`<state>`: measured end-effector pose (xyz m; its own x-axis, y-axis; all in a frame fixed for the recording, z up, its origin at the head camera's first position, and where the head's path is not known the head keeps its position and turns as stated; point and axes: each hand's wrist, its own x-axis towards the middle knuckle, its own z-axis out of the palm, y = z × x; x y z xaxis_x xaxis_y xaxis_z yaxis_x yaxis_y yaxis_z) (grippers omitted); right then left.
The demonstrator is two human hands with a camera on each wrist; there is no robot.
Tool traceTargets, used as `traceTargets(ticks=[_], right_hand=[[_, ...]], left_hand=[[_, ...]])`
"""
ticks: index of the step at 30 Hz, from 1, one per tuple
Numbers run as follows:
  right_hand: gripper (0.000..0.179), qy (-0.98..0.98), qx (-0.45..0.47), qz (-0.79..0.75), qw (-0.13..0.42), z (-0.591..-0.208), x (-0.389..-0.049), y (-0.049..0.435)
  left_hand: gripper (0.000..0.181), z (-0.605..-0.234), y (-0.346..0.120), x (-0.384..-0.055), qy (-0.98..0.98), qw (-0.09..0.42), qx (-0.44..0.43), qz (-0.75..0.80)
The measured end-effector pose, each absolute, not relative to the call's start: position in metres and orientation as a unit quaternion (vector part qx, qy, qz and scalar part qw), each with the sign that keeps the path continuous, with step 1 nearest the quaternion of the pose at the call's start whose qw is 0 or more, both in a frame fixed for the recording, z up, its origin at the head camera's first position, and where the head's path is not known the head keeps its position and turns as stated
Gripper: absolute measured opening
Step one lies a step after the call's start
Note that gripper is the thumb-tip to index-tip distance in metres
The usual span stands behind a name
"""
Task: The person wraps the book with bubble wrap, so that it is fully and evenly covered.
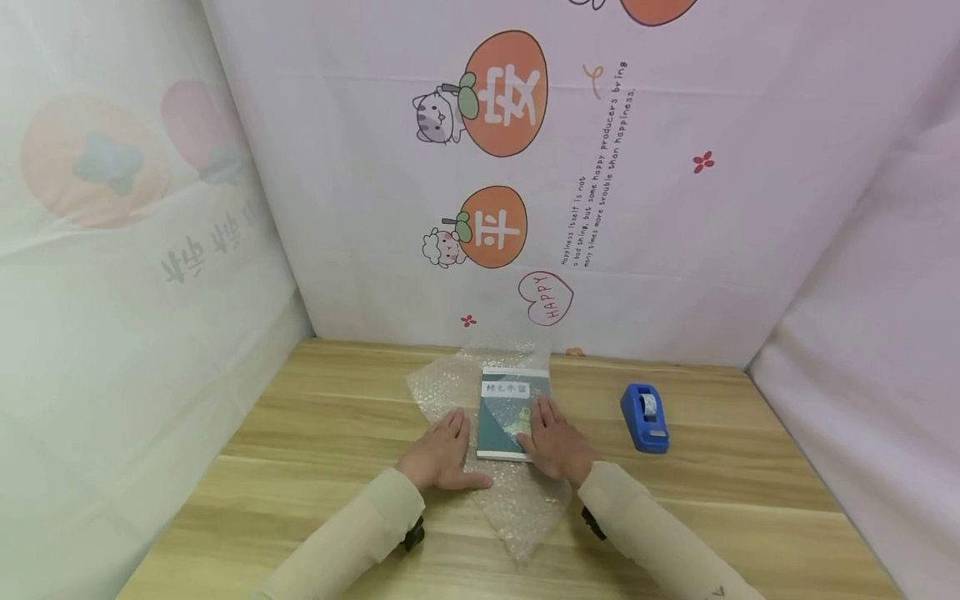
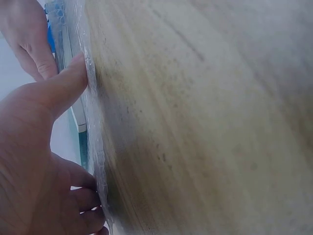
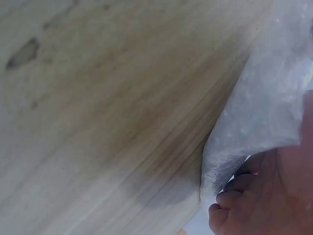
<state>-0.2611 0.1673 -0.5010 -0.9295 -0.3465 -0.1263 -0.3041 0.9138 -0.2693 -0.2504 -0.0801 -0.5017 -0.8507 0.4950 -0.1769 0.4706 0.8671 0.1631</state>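
A green-and-white book (image 1: 495, 433) lies flat on a sheet of bubble wrap (image 1: 521, 512), with part of the sheet folded over its right side. My right hand (image 1: 558, 446) presses that folded layer against the book's right part, fingers stretched out. Left of the book, my left hand (image 1: 442, 457) rests on the wrap, its thumb spread toward the book's lower edge. From the left wrist, the left hand (image 2: 34, 152) touches the wrap's edge (image 2: 94, 132). In the right wrist view, a raised flap of wrap (image 3: 259, 107) hides part of the right hand (image 3: 274, 196).
A blue tape dispenser (image 1: 647, 425) with a roll of clear tape stands right of the book. Printed white cloth (image 1: 375, 208) hangs behind the wooden table (image 1: 337, 417), and more cloth hangs at both sides.
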Motion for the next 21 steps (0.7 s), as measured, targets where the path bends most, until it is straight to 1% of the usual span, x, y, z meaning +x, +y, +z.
traceTargets(ticks=[12, 21], right_hand=[[0.074, 0.978, -0.17, -0.097, 0.077, -0.5028, -0.2598, 0.1664], [0.075, 0.98, -0.158, -0.087, 0.084, -0.5066, -0.261, 0.1631]], left_hand=[[0.117, -0.5007, -0.0776, -0.2509, 0.96, 0.116, 0.248, 0.057], [0.117, -0.498, -0.0784, -0.2492, 0.96, 0.113, 0.249, 0.061]])
